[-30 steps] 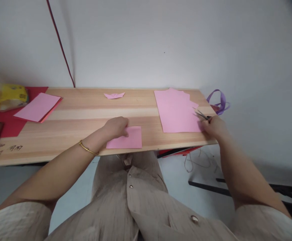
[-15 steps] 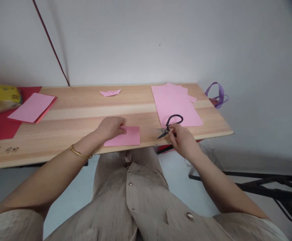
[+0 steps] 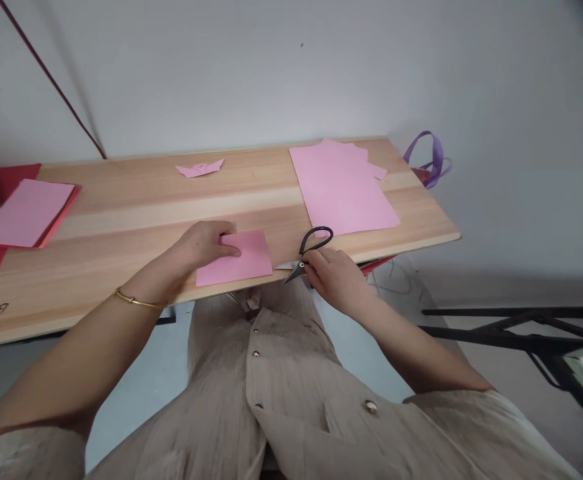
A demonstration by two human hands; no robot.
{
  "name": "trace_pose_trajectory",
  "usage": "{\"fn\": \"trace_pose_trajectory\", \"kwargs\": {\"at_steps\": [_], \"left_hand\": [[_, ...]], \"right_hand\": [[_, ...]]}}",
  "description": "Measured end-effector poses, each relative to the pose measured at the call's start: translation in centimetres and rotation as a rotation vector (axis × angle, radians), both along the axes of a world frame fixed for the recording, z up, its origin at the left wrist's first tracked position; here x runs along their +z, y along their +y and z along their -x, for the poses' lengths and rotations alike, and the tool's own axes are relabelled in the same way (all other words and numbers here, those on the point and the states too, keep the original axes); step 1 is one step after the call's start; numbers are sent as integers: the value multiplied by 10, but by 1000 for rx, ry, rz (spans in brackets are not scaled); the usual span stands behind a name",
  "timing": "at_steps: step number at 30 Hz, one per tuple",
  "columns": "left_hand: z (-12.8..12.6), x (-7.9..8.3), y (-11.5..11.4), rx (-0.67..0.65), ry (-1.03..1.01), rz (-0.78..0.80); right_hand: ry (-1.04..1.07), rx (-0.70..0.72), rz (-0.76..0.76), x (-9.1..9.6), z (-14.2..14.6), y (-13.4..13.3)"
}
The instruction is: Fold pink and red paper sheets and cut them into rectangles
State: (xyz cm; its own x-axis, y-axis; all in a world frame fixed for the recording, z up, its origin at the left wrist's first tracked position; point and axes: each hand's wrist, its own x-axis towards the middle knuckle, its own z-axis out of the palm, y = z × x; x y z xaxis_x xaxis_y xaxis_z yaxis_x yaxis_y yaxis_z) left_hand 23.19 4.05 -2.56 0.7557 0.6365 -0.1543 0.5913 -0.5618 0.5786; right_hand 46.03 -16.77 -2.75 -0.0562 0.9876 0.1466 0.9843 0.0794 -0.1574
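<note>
Small pink sheet (image 3: 251,257) sits at the bench's (image 3: 251,193) near edge, pinched at its far left by the left hand (image 3: 202,245). Scissors (image 3: 301,266) are gripped in the right hand's (image 3: 339,277) fingers; blades parted, tips just beside the sheet's right edge, contact can't be told. Step looks like blade alignment; sheet should be held steady, blades squared to the edge.

Right hand (image 3: 335,277) brought scissors (image 3: 302,265) leftward; blades (image 3: 295,273) now beside small pink paper (image 3: 249,260).

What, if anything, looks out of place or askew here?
Only the pink pieces: they jut unevenly past the far right corner of the large pink sheet, so that pile looks untidy. Nothing appears spilled.
</note>
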Motion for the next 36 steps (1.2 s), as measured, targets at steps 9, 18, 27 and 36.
{"fn": "trace_pose_trajectory", "kwargs": {"at_steps": [9, 18, 27, 36], "left_hand": [[0, -5, 6, 14, 59, -28], [9, 6, -8, -329, -130, -527], [22, -35, 1, -665, -261, -422], [19, -31, -1, -646, -299, -426]], "right_hand": [[14, 24, 3, -3, 10, 1], [34, 129, -114, -11, 24, 4], [89, 104, -134, -23, 30, -2], [122, 61, -131, -23, 39, -8]]}}
